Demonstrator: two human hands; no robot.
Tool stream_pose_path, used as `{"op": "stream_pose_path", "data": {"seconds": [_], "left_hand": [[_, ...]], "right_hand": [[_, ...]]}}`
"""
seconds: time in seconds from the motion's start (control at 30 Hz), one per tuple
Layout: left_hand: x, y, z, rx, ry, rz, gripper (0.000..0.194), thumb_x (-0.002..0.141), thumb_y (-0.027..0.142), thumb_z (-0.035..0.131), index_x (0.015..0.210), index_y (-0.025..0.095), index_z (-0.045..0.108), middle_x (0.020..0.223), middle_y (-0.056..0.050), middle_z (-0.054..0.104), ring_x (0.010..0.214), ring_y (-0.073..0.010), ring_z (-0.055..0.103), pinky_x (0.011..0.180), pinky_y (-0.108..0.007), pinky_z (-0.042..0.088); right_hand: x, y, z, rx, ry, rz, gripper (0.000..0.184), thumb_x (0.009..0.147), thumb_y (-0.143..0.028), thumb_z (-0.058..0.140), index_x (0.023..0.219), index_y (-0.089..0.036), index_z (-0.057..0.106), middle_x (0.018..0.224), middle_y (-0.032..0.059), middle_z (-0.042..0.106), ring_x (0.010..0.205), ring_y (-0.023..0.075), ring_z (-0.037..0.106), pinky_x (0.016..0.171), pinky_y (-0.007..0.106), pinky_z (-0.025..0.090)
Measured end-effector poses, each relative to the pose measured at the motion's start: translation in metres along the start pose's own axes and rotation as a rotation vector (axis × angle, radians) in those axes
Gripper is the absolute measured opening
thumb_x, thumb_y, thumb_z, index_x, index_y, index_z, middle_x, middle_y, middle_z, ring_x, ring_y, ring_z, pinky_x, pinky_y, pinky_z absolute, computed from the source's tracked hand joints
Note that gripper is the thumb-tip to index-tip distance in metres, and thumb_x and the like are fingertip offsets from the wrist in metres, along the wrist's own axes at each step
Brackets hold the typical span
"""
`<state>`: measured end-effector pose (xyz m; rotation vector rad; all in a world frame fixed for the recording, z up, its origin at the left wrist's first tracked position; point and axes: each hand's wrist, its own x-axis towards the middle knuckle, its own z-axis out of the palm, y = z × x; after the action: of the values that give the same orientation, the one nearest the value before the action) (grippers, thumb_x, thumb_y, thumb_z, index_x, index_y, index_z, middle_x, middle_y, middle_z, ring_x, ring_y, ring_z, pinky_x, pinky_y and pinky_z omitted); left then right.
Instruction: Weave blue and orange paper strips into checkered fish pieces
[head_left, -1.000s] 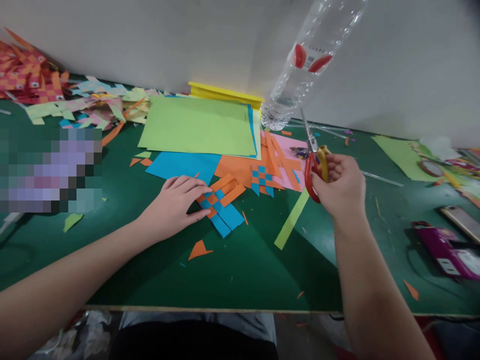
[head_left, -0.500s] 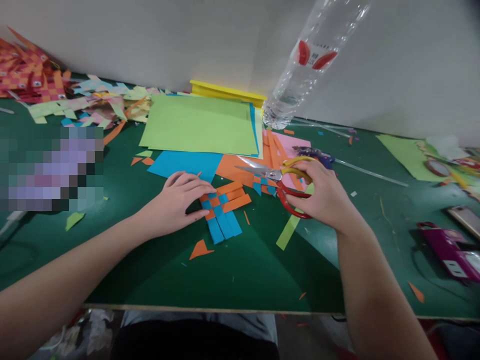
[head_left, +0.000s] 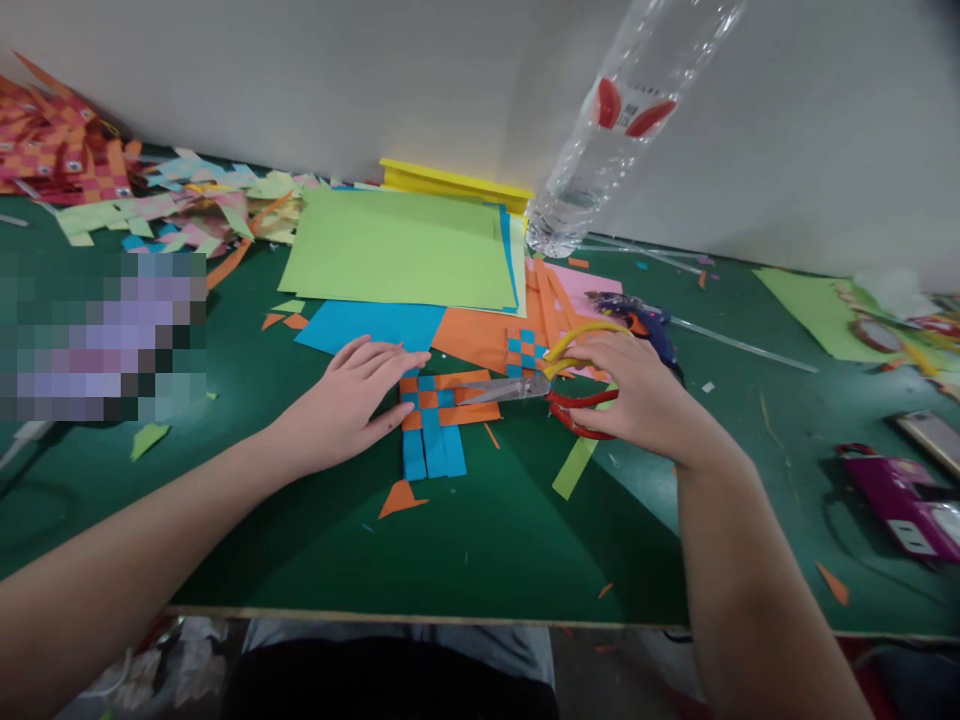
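The left hand (head_left: pixel 349 405), spread apart, apparently steadies the blue-and-orange paper weave (head_left: pixel 429 398); right of the weave, the right hand (head_left: pixel 634 392) clamps scissors (head_left: pixel 538 386), blades (head_left: pixel 495 390) over its orange strips (head_left: pixel 480 413).

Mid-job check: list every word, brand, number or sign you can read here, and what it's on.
Nothing reads clearly.
Bottle label: dark characters between two red shapes, too blurred to read.
Green sheet: faint marks near its right edge, too small to read.
Scissors and woven paper: no lettering visible.
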<state>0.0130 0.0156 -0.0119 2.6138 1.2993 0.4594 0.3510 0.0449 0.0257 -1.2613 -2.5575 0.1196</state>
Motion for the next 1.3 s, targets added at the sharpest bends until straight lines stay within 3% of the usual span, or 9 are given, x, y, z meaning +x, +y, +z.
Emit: {"op": "stream_pose_path", "data": {"seconds": [0.43,1.3], "left_hand": [[-0.001,-0.003,0.003,-0.002,-0.044,0.033,0.039,0.095,0.038,0.050,0.131,0.022,0.048,0.132,-0.008,0.058,0.132,-0.0258,0.043,0.115,-0.051,0.025],[-0.001,-0.002,0.002,0.001,-0.051,0.045,0.035,0.096,0.037,0.049,0.128,0.022,0.050,0.131,-0.007,0.059,0.131,-0.0254,0.043,0.116,-0.050,0.024]], "right_hand": [[0.000,0.001,0.008,-0.012,-0.038,-0.013,0.039,0.071,-0.029,0.067,0.110,-0.027,0.061,0.117,0.0063,0.065,0.117,0.0307,0.056,0.099,0.051,0.041],[0.001,0.000,0.011,-0.001,-0.056,-0.080,0.040,0.074,-0.029,0.069,0.112,-0.026,0.060,0.113,0.0071,0.065,0.114,0.0296,0.057,0.098,0.050,0.043]]}}
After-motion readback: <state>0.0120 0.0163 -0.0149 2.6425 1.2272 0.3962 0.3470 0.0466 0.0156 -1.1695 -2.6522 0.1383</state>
